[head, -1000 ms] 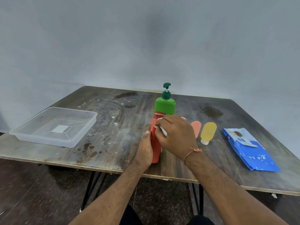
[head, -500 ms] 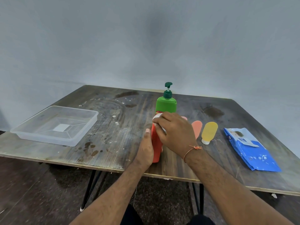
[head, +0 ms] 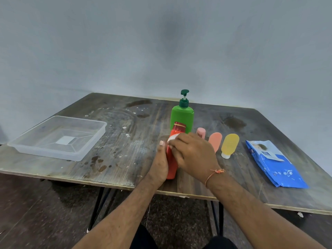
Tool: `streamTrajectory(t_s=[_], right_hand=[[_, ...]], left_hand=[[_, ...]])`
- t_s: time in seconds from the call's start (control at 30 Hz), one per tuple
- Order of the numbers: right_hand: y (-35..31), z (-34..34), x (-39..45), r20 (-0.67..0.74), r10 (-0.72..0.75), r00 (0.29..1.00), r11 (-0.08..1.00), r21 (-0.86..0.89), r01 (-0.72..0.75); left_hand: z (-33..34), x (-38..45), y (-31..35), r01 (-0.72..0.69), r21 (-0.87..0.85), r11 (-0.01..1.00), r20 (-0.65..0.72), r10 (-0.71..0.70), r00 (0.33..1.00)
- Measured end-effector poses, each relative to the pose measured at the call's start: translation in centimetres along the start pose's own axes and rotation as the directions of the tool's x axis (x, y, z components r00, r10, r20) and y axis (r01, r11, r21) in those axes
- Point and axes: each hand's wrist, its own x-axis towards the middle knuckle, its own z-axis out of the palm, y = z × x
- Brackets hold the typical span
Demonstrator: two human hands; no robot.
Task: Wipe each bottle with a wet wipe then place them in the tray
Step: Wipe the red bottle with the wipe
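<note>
An orange-red bottle (head: 171,168) with a dark red cap stands near the table's front edge. My left hand (head: 159,164) grips its lower body from the left. My right hand (head: 194,155) holds a white wet wipe (head: 172,138) pressed against the bottle's upper part, just below the cap. Behind it stands a green pump bottle (head: 182,116). To the right lie a small pink bottle (head: 201,132), an orange tube (head: 215,140) and a yellow tube (head: 229,144). The clear plastic tray (head: 86,150) sits at the left with nothing in it.
A blue pack of wet wipes (head: 274,164) lies at the right of the wooden table (head: 125,153). Stains and white specks mark the table's middle. A grey wall stands close behind the far edge.
My right hand with the wipe has slid a little down the bottle, uncovering its dark red cap. My left hand keeps its grip on the bottle.
</note>
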Motion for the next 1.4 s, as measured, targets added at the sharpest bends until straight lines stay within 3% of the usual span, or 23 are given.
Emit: streamTrajectory(t_s=[0.17, 0.47, 0.63, 0.8, 1.2, 1.4], right_hand=[[1.0, 0.1, 1.4, -0.051, 0.102, 0.993, 0.995, 0.023, -0.101], [0.3, 0.8, -2.8, 0.039, -0.074, 0.996, 0.990, 0.125, 0.069], [1.1, 0.4, -0.3, -0.090, 0.048, 0.995, 0.997, 0.067, -0.042], [1.7, 0.3, 1.6, -0.120, 0.145, 0.982, 0.988, 0.078, -0.137], [3.0, 0.3, -0.3, -0.162, 0.283, 0.945, 0.957, 0.118, -0.266], [2.0, 0.2, 0.6, -0.118, 0.227, 0.967, 0.966, 0.152, -0.208]], left_hand=[[-0.1, 0.6, -0.7, 0.049, 0.052, 0.997, -0.028, -0.047, 0.998], [-0.2, -0.2, 0.5, 0.020, -0.069, 0.997, 0.009, -0.019, 1.000], [-0.2, -0.2, 0.2, 0.070, 0.063, 0.996, -0.005, -0.069, 0.998], [-0.5, 0.0, 0.2, 0.073, 0.165, 0.984, 0.019, -0.077, 0.997], [-1.0, -0.2, 0.1, 0.139, 0.089, 0.986, 0.052, -0.144, 0.988], [-0.8, -0.1, 0.3, 0.105, 0.115, 0.988, 0.035, -0.109, 0.993]])
